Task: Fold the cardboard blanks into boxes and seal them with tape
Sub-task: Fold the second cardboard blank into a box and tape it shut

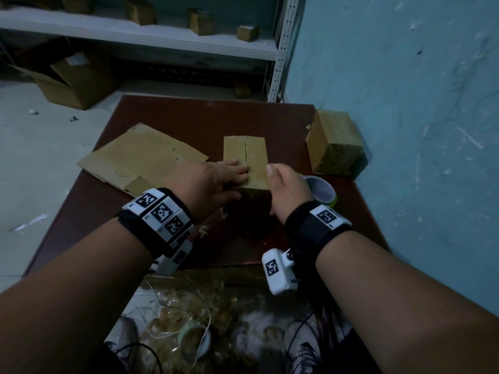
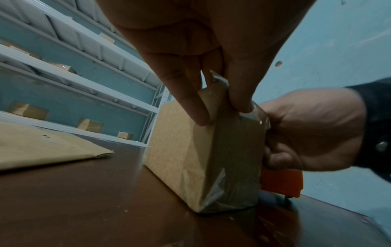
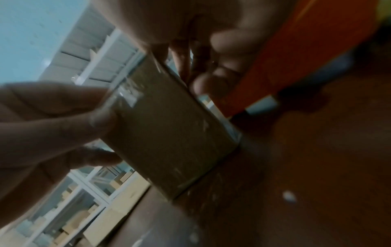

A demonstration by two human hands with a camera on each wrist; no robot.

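Note:
A small cardboard box (image 1: 253, 155) (image 2: 180, 150) (image 3: 169, 133) stands in the middle of the brown table (image 1: 189, 114), its top flaps closed with a seam down the centre. My left hand (image 1: 216, 179) (image 2: 211, 83) presses straight fingers on the top's near left part, thumb against the near face. Clear tape (image 2: 232, 192) covers that near face. My right hand (image 1: 286, 190) (image 2: 313, 130) sits at the box's near right corner, thumb on the top edge, fingers curled round an orange tape dispenser (image 2: 281, 183) (image 3: 306, 50). Its tape roll (image 1: 322, 190) shows beside the hand.
Flat cardboard blanks (image 1: 140, 157) (image 2: 42, 147) lie on the table's left part. A finished box (image 1: 334, 144) sits at the right edge against the blue wall. White shelves (image 1: 135, 31) with small boxes stand behind; a large carton (image 1: 73, 76) and tape scraps (image 1: 189, 319) are on the floor.

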